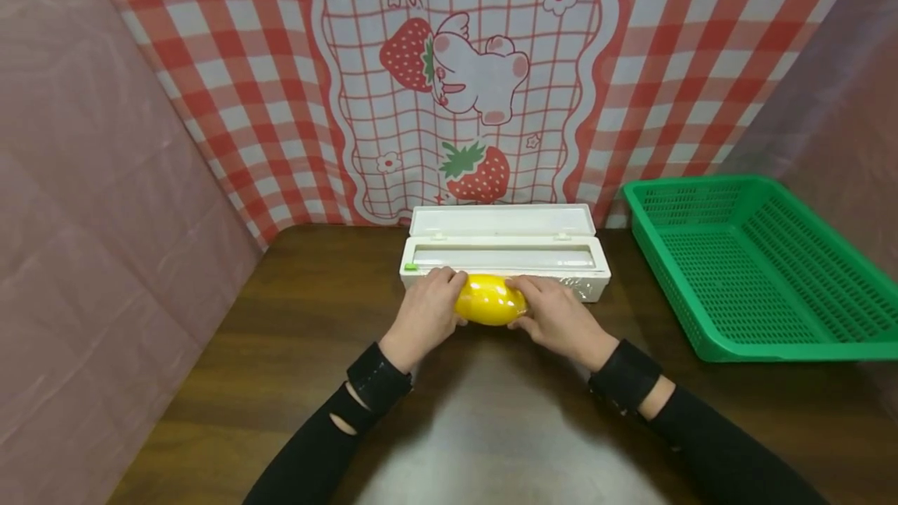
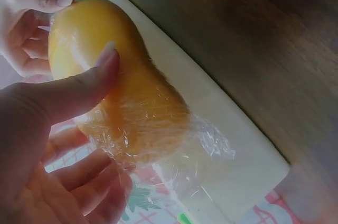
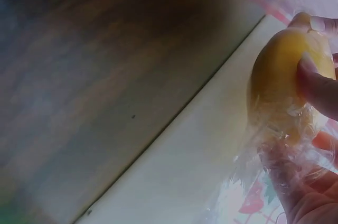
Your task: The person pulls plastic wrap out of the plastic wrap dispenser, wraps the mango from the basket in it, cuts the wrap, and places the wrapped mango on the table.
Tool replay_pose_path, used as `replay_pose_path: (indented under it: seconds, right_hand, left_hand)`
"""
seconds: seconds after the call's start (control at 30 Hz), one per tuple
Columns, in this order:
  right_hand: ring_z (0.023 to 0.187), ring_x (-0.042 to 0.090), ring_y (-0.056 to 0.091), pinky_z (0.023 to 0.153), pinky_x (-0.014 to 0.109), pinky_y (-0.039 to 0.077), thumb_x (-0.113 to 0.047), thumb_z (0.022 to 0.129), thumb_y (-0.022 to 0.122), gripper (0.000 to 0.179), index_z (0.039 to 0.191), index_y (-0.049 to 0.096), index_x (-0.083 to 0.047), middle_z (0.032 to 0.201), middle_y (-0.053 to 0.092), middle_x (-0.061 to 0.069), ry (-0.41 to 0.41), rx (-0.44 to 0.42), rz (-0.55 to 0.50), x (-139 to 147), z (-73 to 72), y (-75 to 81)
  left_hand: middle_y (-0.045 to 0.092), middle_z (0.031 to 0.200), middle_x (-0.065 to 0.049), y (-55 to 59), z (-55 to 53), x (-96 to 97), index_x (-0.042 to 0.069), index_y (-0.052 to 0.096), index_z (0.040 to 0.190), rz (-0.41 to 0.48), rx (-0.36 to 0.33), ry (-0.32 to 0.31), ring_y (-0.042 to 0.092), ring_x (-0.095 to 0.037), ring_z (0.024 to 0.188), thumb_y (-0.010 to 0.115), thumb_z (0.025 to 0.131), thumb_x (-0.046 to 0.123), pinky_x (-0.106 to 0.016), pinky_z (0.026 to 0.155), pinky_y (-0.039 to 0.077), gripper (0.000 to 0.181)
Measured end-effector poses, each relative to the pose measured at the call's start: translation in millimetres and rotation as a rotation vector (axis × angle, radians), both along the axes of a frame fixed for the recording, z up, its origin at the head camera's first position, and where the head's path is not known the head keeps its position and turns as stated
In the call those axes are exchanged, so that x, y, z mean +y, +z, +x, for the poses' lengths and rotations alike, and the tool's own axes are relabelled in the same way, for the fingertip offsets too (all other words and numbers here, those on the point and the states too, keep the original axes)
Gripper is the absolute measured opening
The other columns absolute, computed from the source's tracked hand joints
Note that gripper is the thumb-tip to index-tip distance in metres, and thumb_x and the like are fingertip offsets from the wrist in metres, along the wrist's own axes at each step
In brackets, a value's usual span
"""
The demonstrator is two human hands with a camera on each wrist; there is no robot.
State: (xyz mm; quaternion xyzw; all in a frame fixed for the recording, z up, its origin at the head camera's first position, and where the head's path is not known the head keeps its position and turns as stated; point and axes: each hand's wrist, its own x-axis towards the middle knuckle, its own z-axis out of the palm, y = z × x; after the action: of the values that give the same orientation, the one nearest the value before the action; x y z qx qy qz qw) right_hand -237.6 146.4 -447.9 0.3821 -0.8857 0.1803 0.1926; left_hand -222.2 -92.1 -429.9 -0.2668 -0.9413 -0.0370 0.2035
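Both hands hold a yellow pear-shaped fruit [image 1: 489, 301] in front of a white cling film dispenser [image 1: 505, 242]. My left hand [image 1: 426, 312] grips its left end, thumb on the near face and fingers behind, as the left wrist view shows. At the other end my right hand [image 1: 561, 322] pinches it between thumb and fingers. Clear cling film [image 2: 214, 139] clings around the fruit in creases, with a loose flap sticking out past its narrower end. In the right wrist view more crumpled film [image 3: 288, 123] bunches by the right fingers.
The dispenser's lid [image 1: 501, 220] stands open at the back, and a green slider [image 1: 411, 266] sits at its left. A green plastic basket [image 1: 708, 345] is to the right. Behind hangs a red-and-white checked cloth [image 1: 266, 100]. All stand on a brown wooden table [image 1: 281, 349].
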Motion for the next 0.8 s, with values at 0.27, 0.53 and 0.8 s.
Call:
replay_pose_path:
  seconds: [0.27,0.53,0.8]
  right_hand:
    - [0.098,0.020,0.055,0.085,0.039,0.045,-0.033,0.068,0.078,0.068,0.124,0.048,-0.008,0.112,0.059,0.009,-0.027,-0.057,0.037,-2,-1.1,-0.5]
    - [0.093,0.017,0.057,0.080,0.036,0.047,-0.037,0.070,0.077,0.066,0.123,0.049,-0.008,0.108,0.061,0.008,-0.016,-0.090,0.074,-2,-3.4,-0.1]
    - [0.088,0.016,0.058,0.076,0.034,0.048,-0.035,0.071,0.076,0.064,0.122,0.051,-0.006,0.105,0.062,0.009,-0.011,-0.111,0.091,-3,-6.5,-2.6]
  left_hand:
    - [0.042,0.097,-0.002,-1.9,-2.0,1.0,0.012,0.058,0.110,-0.040,0.006,0.005,0.038,-0.017,0.088,0.080,0.063,0.042,-0.027,0.072,0.040,0.060]
    - [0.048,0.089,-0.002,-9.0,-1.2,-1.0,0.009,0.056,0.108,0.000,0.037,-0.019,0.046,-0.015,0.077,0.082,0.060,0.039,-0.025,0.068,0.044,0.062]
    - [0.054,0.083,-0.002,-13.2,-2.8,-1.0,0.010,0.053,0.097,0.025,-0.005,0.024,0.050,-0.016,0.071,0.083,0.059,0.039,-0.029,0.060,0.045,0.056]
